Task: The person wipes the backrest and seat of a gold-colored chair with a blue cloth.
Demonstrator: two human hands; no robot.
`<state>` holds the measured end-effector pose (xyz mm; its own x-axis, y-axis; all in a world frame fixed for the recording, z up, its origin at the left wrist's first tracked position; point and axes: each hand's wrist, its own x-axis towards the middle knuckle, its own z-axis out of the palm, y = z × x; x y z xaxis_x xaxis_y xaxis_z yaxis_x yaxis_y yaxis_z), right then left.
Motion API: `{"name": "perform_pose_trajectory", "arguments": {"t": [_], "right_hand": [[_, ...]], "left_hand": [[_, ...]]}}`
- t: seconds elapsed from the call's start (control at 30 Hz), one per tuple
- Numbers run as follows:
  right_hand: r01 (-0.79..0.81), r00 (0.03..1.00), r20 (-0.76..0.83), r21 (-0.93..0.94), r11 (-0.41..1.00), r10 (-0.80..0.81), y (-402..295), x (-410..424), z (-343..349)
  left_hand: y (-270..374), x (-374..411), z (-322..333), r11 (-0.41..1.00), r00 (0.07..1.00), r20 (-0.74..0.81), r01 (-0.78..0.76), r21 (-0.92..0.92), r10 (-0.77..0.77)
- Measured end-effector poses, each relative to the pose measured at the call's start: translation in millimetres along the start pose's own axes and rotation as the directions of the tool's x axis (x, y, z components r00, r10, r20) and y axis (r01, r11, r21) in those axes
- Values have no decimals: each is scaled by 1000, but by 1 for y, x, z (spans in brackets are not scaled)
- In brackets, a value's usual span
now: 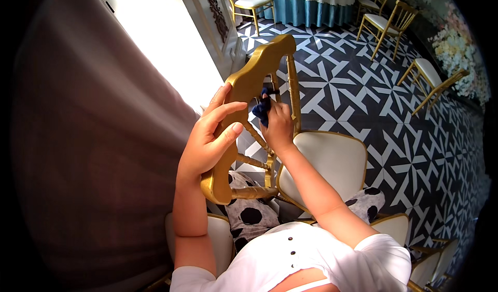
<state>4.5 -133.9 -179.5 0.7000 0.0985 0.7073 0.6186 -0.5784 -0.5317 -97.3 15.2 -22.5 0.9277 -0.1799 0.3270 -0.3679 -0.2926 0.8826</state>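
Observation:
Right in front of me is a gold chair; its wavy top rail [255, 64] runs slantwise beneath my left hand [212, 136]. That hand rests along the rail, thumb and fingers spread over its edge. My right hand [278, 126] grips a dark blue cloth [262, 107] among the thin back spindles. Part of the cloth reaches against a spindle near the rail. Beyond my right forearm shows the chair's white padded seat [330, 163], edged in gold. The fingertips of my right hand are partly hidden by the cloth.
A long mauve curtain [97, 136] hangs close on my left, beside a bright window [163, 23]. More gold chairs stand ahead, including one [385, 25] near a table with a blue skirt [299, 10]. Pale flowers [457, 51] line the right side. Other chair seats [391, 226] are beside me.

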Motion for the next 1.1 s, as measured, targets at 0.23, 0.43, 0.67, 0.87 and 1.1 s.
{"name": "perform_pose_trajectory", "arguments": {"t": [0.23, 0.43, 0.67, 0.87, 1.1], "right_hand": [[-163, 975, 171, 132, 978, 140, 12, 4, -7], [-50, 998, -19, 324, 945, 59, -44, 5, -28], [-1, 980, 195, 164, 986, -32, -54, -33, -31], [-11, 974, 224, 160, 987, -26, -15, -61, -15], [0, 997, 70, 372, 928, -28, -71, -28, -43]], "left_hand": [[0, 0, -1, 1000, 1000, -14, 11, -13, -11], [-3, 0, -1, 1000, 1000, -10, 0, -19, 0], [-4, 0, 0, 1000, 1000, -9, 3, -25, -3], [-2, -1, 0, 999, 1000, -19, 5, -36, -6], [-8, -2, -2, 998, 1000, -16, -18, -54, 17]]}}
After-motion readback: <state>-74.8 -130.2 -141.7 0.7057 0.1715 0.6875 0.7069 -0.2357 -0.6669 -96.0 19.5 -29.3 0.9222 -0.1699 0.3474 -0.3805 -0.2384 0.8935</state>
